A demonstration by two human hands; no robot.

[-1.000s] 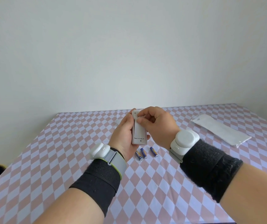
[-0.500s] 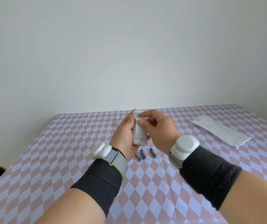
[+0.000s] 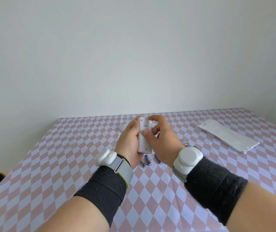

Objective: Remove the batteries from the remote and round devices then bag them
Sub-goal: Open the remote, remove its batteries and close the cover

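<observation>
The left hand (image 3: 130, 141) wraps its fingers round the white remote (image 3: 143, 138), and the right hand (image 3: 163, 144) pinches it with thumb and finger above the batteries (image 3: 146, 162).

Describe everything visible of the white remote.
The white remote is a slim, rectangular, plastic-looking bar held upright above the checkered table, buttonless side facing the camera, with a small notch near its top. The left hand grips its left edge; the right hand presses its thumb mid-face, fingers at the top corner.
</observation>
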